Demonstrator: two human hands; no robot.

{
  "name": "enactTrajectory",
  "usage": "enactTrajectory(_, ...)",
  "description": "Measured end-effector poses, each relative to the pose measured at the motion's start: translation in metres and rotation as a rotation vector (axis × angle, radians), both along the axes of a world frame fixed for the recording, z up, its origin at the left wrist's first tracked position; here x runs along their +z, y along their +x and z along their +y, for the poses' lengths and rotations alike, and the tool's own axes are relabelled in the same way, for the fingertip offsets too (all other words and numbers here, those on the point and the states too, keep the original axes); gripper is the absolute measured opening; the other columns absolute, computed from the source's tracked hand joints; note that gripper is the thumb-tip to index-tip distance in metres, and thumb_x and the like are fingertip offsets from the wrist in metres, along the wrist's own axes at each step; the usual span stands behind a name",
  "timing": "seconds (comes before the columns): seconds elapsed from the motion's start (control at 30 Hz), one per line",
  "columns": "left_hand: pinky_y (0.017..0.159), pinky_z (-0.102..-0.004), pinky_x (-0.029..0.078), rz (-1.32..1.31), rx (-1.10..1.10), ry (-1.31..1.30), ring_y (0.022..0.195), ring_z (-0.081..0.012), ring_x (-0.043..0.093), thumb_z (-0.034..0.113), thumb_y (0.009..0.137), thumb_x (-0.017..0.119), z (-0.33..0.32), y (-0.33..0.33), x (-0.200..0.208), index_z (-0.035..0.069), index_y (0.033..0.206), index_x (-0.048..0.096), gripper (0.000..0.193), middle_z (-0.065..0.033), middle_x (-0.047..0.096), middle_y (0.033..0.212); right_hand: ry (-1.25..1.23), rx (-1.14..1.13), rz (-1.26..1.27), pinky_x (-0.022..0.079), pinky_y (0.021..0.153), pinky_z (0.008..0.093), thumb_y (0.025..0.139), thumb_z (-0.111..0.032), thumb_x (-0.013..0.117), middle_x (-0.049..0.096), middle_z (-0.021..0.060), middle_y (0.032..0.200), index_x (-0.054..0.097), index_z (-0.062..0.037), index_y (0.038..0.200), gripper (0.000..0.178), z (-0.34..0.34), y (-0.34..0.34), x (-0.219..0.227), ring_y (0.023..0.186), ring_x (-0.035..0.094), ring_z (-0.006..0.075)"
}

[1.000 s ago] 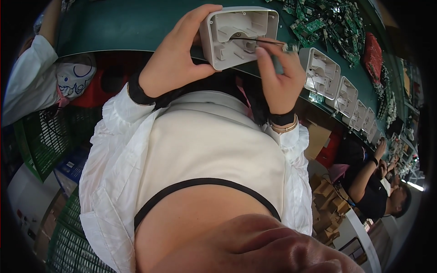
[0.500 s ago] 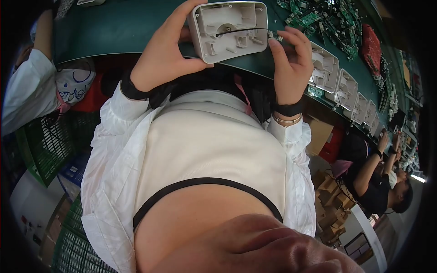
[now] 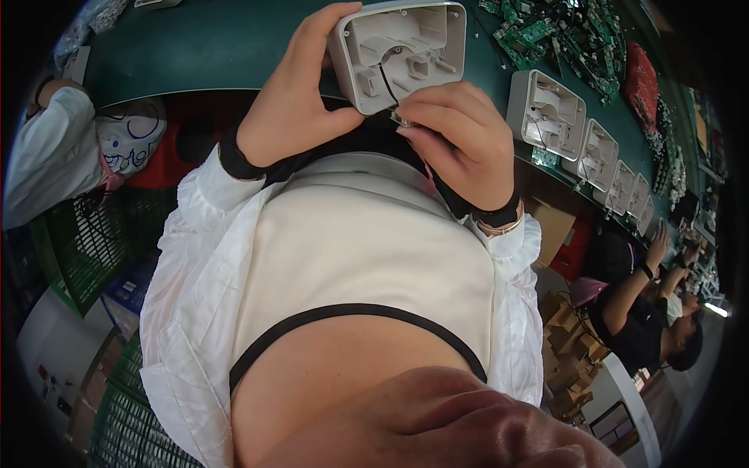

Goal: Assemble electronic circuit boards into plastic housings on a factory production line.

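I take this for an electronics assembly workshop. A long green worktop [image 3: 195, 54] spans the far side of my view and runs off to the right, where a heap of green circuit boards [image 3: 562, 39] lies on it. Along its near edge stands a row of pale open housings [image 3: 594, 152], all alike; a matching housing [image 3: 406, 58] is up in the left hand [image 3: 292, 113], the right hand [image 3: 464, 144] at its thin black cable [image 3: 388, 84]. I see a person in black [image 3: 636, 324] to the right and a white sleeve [image 3: 51, 148] to the left, plus a green lattice crate [image 3: 90, 238] and brown cardboard [image 3: 576, 351] below worktop level.
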State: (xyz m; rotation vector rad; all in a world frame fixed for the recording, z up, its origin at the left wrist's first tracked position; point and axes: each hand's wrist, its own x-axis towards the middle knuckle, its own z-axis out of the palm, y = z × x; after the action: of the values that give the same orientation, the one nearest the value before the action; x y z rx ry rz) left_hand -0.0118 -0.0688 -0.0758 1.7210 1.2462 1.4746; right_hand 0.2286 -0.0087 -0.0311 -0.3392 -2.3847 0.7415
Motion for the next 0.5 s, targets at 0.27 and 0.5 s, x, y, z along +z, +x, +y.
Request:
enactTrajectory(0.27, 0.107, -0.0383, 0.051, 0.101, -0.079, 0.475, 0.132, -0.0274, 0.058, 0.006, 0.076, 0.089, 0.001, -0.003, -0.017, 0.006, 0.160, 0.028, 0.104, -0.0186, 0.047, 0.148, -0.092, -0.039, 0.029, 0.053, 0.079, 0.0367, 0.077, 0.003, 0.083, 0.076, 0.0104, 0.106, 0.076, -0.0022, 0.104, 0.028, -0.002, 0.003, -0.007, 0.092, 0.069, 0.0297)
enactTrajectory(0.5, 0.105, -0.0382, 0.051, 0.032, -0.184, 0.649, 0.130, -0.0282, 0.059, 0.007, 0.078, 0.089, 0.017, -0.004, -0.025, 0.005, 0.159, 0.027, 0.102, -0.0203, 0.049, 0.144, -0.063, -0.011, 0.033, 0.053, 0.079, 0.0366, 0.077, 0.002, 0.084, 0.076, 0.0103, 0.106, 0.076, -0.0022, 0.103, 0.028, -0.002, 0.004, -0.009, 0.092, 0.069, 0.0299)
